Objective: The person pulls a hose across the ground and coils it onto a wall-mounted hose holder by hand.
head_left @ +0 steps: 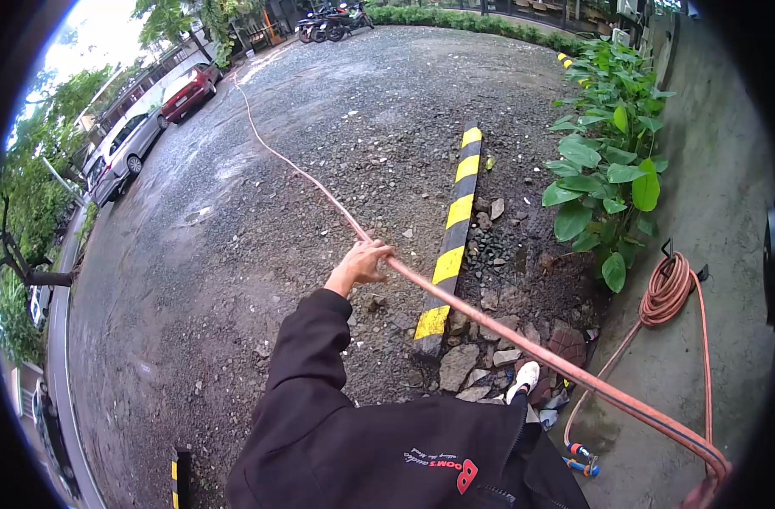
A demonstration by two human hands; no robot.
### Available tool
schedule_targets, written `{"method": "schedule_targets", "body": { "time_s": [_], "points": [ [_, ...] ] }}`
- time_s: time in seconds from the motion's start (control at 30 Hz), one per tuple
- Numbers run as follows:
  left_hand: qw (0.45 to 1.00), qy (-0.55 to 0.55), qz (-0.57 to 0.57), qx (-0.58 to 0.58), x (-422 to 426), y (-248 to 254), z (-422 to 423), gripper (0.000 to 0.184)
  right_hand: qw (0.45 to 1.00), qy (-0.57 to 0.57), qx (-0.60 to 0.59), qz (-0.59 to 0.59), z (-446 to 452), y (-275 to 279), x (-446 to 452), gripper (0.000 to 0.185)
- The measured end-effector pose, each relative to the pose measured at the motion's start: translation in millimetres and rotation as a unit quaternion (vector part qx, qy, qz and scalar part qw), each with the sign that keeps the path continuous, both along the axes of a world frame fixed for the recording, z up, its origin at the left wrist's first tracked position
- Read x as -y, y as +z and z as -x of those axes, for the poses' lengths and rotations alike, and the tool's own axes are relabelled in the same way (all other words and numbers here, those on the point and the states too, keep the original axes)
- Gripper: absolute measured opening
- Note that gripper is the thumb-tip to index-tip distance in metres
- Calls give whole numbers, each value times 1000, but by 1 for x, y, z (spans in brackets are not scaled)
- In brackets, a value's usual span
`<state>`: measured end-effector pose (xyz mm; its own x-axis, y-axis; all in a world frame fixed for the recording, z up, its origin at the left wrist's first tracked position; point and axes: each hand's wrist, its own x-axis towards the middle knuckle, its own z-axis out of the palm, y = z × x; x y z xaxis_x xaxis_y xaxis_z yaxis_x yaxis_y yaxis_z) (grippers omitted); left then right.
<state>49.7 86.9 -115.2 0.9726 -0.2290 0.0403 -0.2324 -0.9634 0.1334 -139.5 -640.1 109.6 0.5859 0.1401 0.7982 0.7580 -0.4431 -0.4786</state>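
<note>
A long pinkish-orange garden hose [506, 332] with a dark stripe runs from far across the gravel lot, through my left hand, to the lower right. My left hand [363, 263], at the end of a black sleeve, is closed around the hose at mid-view. At the dark lower right edge, my right hand [703, 494] is only partly visible and dim; the hose bends into it and it appears closed there. Between the two hands the hose stretches straight, passing above the ground and a white shoe [524, 380].
A coil of hose [665, 293] hangs on a hook on the concrete wall [727, 212], with a blue fitting [584, 465] below. A yellow-black parking stop [455, 233], broken stones [459, 366] and leafy plants [608, 170] lie near. Parked cars [188, 92] and motorcycles [335, 21] stand farther off.
</note>
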Motion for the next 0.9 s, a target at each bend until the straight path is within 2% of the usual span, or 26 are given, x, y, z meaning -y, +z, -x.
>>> {"method": "schedule_targets", "body": {
  "time_s": [0.03,0.07,0.13,0.2,0.23,0.27,0.3,0.33,0.37,0.4,0.43,0.47,0.5,0.53,0.57,0.6,0.63,0.7,0.73,0.77,0.8,0.83,0.87,0.9],
  "points": [
    [1000,25,-3,-16,2,-12,-1,35,999,-28,-13,-24,-2,-4,15,35],
    [999,8,-37,-3,9,-21,-2,38,996,-55,-33,-54,-5,-11,30,35],
    [994,95,12,-61,25,-19,16,45,982,-109,-91,-121,-17,-32,56,36],
    [973,229,17,-33,15,-16,65,52,951,-138,-196,-197,-49,-65,56,36],
    [963,270,3,13,-17,-50,102,45,928,-131,-261,-229,-74,-89,46,36],
    [939,336,46,57,-21,-45,158,35,910,-121,-319,-237,-97,-89,-18,31],
    [891,426,125,92,-24,-46,215,24,869,-23,-390,-304,-117,-103,-66,29],
    [849,493,153,113,-15,-38,274,22,836,-92,-439,-317,-143,-150,-78,23],
    [844,518,78,115,26,5,316,23,856,-57,-415,-302,-165,-175,-122,17],
    [784,607,100,84,39,7,370,24,825,-42,-497,-265,-176,-198,-149,19],
    [749,652,87,76,65,25,415,26,784,-34,-557,-272,-188,-235,-177,16],
    [767,627,59,123,93,45,452,26,779,-14,-561,-279,-189,-259,-210,16],
    [765,594,68,239,111,62,475,26,779,1,-585,-227,-190,-283,-237,17],
    [779,616,-95,64,146,119,494,42,787,32,-583,-200,-186,-284,-263,21],
    [763,613,68,196,173,145,478,43,791,50,-583,-181,-187,-300,-279,21],
    [712,582,223,323,189,164,453,46,792,70,-583,-167,-190,-321,-288,21],
    [715,586,215,315,195,180,432,46,788,65,-590,-161,-195,-334,-289,22],
    [646,735,185,89,203,203,382,51,763,45,-614,-196,-212,-332,-276,25],
    [596,785,166,-23,205,207,348,55,771,34,-593,-230,-229,-349,-262,24],
    [678,704,194,85,202,192,299,28,760,1,-595,-262,-249,-351,-242,24],
    [742,597,265,150,213,174,244,31,745,-29,-597,-295,-271,-353,-221,23],
    [813,549,164,105,213,155,189,32,742,-44,-591,-313,-297,-352,-197,23],
    [836,524,158,43,238,157,118,29,738,-62,-584,-332,-325,-351,-168,23],
    [881,441,170,30,248,138,64,30,733,-88,-583,-339,-355,-354,-140,23]
  ]
}}
